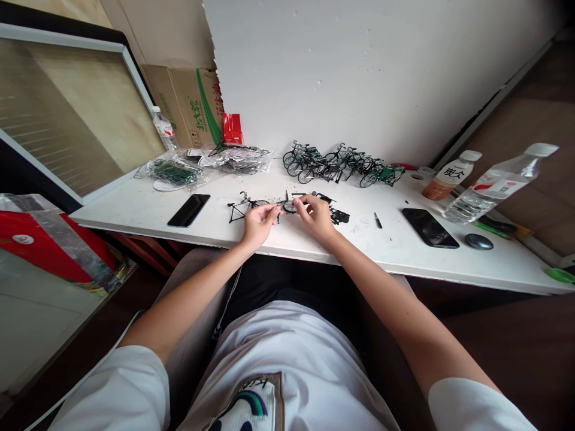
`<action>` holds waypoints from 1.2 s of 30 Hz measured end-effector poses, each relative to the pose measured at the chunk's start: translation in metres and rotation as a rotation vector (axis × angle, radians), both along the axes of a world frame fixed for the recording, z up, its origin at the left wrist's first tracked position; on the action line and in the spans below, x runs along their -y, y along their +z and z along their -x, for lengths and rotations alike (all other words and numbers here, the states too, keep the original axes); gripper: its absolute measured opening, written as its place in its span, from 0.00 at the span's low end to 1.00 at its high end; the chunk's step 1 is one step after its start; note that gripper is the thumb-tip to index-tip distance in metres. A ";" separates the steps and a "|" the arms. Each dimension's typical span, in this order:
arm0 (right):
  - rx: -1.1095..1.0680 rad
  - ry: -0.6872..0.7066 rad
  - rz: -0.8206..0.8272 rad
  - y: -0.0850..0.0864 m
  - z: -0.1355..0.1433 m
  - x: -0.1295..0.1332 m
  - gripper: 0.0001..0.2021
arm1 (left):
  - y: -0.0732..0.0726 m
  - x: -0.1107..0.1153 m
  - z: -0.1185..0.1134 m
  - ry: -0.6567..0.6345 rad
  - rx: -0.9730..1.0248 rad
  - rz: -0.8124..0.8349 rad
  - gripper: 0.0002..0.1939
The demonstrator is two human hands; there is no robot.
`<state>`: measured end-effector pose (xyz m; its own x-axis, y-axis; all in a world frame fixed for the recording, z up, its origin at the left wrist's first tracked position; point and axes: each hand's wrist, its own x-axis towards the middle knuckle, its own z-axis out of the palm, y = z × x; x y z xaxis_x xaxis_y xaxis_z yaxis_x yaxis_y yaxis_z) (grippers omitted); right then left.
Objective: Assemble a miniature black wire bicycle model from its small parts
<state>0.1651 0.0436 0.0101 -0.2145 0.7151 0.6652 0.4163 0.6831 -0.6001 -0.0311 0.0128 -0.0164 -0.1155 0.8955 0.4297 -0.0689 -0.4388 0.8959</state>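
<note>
Over the front of the white table (224,239), my left hand (261,224) has thumb and fingertips pinched together on a small part I cannot make out. My right hand (315,216) is closed too, its fingertips at the edge of a small spoked wheel (288,206) between the two hands. Just beyond my left hand stands part of a miniature black bicycle (245,205). Loose black bicycle parts (339,215) lie beside my right hand, partly covered by it. Farther right is a small dark screwdriver-like tool (378,220).
Several finished-looking miniature bicycles (341,161) stand at the back. Plastic bags of parts (215,161) lie back left. One phone (189,210) is at left, another phone (430,227) at right, near a round black object (478,241), a drink bottle (451,176) and a water bottle (498,182).
</note>
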 end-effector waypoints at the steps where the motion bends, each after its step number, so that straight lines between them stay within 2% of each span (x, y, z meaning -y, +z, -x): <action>1: -0.003 0.011 -0.005 0.000 0.000 0.000 0.31 | 0.000 0.000 0.000 0.004 0.004 0.005 0.20; 16: 0.058 0.029 -0.031 -0.002 0.005 0.006 0.35 | -0.002 -0.004 0.002 -0.037 0.045 0.070 0.18; 21: 0.179 0.053 -0.077 -0.001 0.005 0.007 0.29 | 0.000 -0.003 0.000 -0.010 0.045 0.053 0.15; 27: 0.155 0.132 -0.096 -0.001 0.005 0.007 0.21 | -0.002 -0.004 -0.002 0.021 0.057 0.044 0.13; 36: 0.114 0.153 -0.101 0.000 0.006 0.007 0.21 | -0.003 -0.003 0.000 0.036 0.042 0.056 0.12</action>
<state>0.1595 0.0367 0.0099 -0.3939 0.5993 0.6969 0.3642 0.7979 -0.4803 -0.0307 0.0161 -0.0191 -0.1653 0.9130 0.3731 -0.0915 -0.3908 0.9159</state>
